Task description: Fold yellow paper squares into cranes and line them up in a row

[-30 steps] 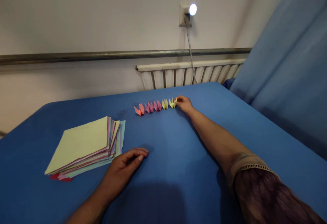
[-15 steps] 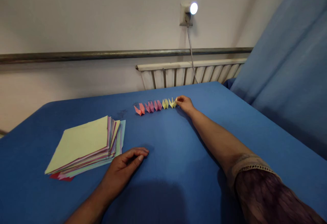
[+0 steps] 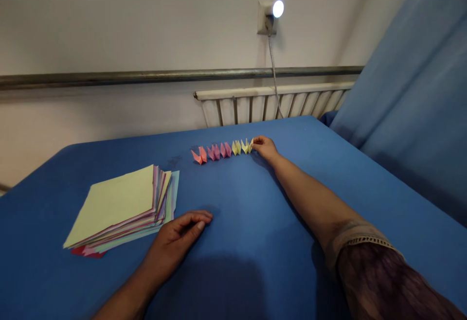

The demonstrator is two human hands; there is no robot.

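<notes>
A row of small folded paper cranes stands on the blue table. At its right end, my right hand [image 3: 265, 148] pinches the tip of a pale yellow paper crane [image 3: 245, 148], which rests on the surface. Left of it come another yellow crane [image 3: 236, 148], two pink cranes [image 3: 225, 150] side by side, and a coral crane [image 3: 200, 156]. Nearer to me, my left hand [image 3: 182, 230] lies on the table, fingers loosely extended and holding nothing visible. Its wrist side is close to a stack of coloured paper sheets [image 3: 116, 201] with pale yellow on top.
The blue table [image 3: 233, 198] reaches back to a wall with a metal rail [image 3: 146, 77] and a white radiator [image 3: 241, 94]. A lit plug [image 3: 278, 8] with a hanging cord sits in the socket above. A blue curtain [image 3: 412, 81] hangs at the right.
Almost nothing differs. The view has shifted very slightly, while my right hand stays at the rightmost yellow crane and my left hand stays in place.
</notes>
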